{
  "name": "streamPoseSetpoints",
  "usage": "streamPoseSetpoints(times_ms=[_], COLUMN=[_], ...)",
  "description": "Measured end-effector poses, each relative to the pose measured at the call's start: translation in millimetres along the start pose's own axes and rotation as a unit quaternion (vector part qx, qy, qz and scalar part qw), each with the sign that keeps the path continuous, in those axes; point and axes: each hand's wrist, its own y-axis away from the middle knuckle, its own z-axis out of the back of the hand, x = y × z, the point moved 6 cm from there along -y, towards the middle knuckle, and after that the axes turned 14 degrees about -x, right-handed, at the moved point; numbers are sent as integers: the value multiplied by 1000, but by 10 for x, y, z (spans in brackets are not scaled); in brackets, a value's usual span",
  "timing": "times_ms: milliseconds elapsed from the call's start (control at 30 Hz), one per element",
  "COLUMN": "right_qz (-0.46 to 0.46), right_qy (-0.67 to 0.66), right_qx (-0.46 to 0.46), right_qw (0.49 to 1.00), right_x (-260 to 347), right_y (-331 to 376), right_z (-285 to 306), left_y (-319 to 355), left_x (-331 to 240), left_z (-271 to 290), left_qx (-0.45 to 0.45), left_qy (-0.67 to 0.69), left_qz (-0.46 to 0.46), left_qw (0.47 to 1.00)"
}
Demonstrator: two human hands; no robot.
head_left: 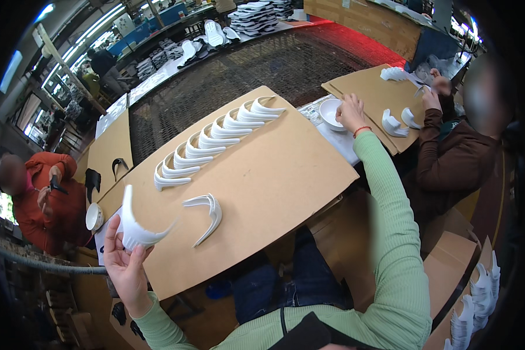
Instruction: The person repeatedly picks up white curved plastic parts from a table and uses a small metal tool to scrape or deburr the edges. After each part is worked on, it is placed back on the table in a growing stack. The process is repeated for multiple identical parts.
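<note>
My left hand (129,268) grips a white U-shaped shoe part (139,232), holding it up over the near left corner of the brown board (262,216). One similar white part (212,214) lies on the board just right of it. Farther back, a slanting row of several nested white curved parts (207,144) rests on the board. My right hand (352,114) reaches far right to a white bowl (329,112). Its fingers are pinched together at the bowl's right side. What they hold, if anything, is hidden.
A dark mesh conveyor (227,76) runs behind the board. At the right, a person (458,146) works at another board (370,87) with white parts (394,123). A person in red (52,192) at the left handles a black piece, near a second bowl (94,216). Stacked white parts (472,297) stand lower right.
</note>
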Motion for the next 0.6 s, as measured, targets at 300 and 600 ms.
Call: streamPoseSetpoints(times_ms=[300,600], right_qz=[-418,-306], right_qy=[-243,-715], right_qx=[-39,-31], right_qw=[875,628], right_x=[-436,869], right_y=[185,999], right_z=[83,1574], left_y=[460,1038], left_x=[266,431], left_z=[-333,-1167], left_qx=[102,239], left_qy=[125,157], left_qz=[111,368], left_qw=[981,885])
